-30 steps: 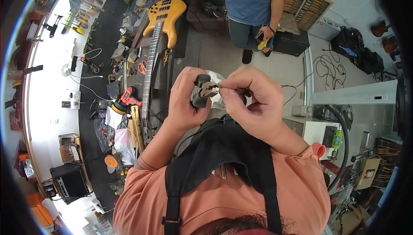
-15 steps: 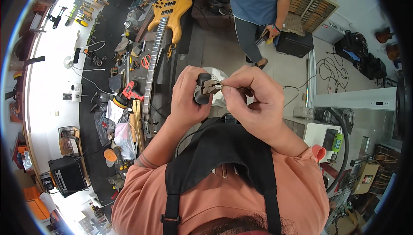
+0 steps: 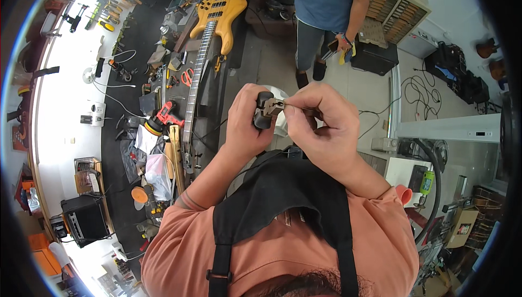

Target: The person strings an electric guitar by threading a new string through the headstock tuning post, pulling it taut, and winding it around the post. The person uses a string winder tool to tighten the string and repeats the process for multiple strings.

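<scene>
My left hand (image 3: 243, 116) is wrapped round a pair of pliers (image 3: 274, 107) with black grips, held in front of my chest. The metal jaws point right, toward my right hand (image 3: 326, 126). The thumb and forefinger of that hand pinch a thin, wire-like strip (image 3: 309, 111), which runs back under the fingers. Its tip meets the plier jaws, right by my fingertips. Whether the jaws bite on it is too small to tell. My right fingers hide most of the strip.
On the dark workbench at left lie a wooden electric bass guitar (image 3: 222, 17), orange-handled scissors (image 3: 187, 77), a red power tool (image 3: 169, 115) and many hand tools. Another person (image 3: 329, 3) stands ahead, one hand at the bench. A black hose (image 3: 436, 188) curves at right.
The pliers have turned slightly and moved a little right, still at the strip's tip. My right hand keeps its pinch. The other person's feet have shifted.
</scene>
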{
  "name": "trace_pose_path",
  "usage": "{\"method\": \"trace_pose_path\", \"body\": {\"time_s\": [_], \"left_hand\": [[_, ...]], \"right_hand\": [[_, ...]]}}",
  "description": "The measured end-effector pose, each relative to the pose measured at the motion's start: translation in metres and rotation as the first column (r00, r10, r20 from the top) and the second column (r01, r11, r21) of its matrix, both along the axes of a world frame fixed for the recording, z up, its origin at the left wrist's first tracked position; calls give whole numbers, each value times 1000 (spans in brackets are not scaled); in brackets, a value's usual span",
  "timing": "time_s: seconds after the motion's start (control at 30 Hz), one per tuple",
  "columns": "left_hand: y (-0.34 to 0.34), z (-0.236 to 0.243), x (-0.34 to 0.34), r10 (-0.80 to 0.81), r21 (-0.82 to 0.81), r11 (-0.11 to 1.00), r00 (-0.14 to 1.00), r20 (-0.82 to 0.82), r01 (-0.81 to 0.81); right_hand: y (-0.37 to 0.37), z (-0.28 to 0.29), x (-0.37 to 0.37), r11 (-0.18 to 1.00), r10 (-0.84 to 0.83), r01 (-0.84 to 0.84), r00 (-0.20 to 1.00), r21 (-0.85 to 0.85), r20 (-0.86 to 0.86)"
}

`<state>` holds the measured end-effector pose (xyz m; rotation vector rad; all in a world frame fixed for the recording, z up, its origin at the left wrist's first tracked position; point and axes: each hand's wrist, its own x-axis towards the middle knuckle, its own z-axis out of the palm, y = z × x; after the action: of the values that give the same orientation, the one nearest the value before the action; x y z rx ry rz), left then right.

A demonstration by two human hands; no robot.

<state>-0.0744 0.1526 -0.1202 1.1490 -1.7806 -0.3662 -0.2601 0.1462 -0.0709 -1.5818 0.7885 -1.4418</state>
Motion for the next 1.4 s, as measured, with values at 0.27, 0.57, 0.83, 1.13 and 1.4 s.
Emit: {"method": "trace_pose_path", "body": {"time_s": [0.27,0.57,0.83,1.13,1.4], "left_hand": [[4,2,-2,11,-37,999,1000,-17,-12],[19,6,-3,29,4,1000,999,-41,-29],[29,8,-3,19,17,1000,1000,-25,-19],[31,4,-7,13,-20,1000,998,-55,-14],[34,4,-9,13,0,1000,998,-55,-13]], "right_hand": [[5,0,0,1000,28,-28,998,1,54],[9,4,-6,995,57,-60,998,-85,-29],[20,1,-12,993,73,-76,997,-88,-34],[27,-2,-5,984,13,-16,1000,-178,-18],[28,-1,-7,980,24,-27,1000,-196,-16]]}}
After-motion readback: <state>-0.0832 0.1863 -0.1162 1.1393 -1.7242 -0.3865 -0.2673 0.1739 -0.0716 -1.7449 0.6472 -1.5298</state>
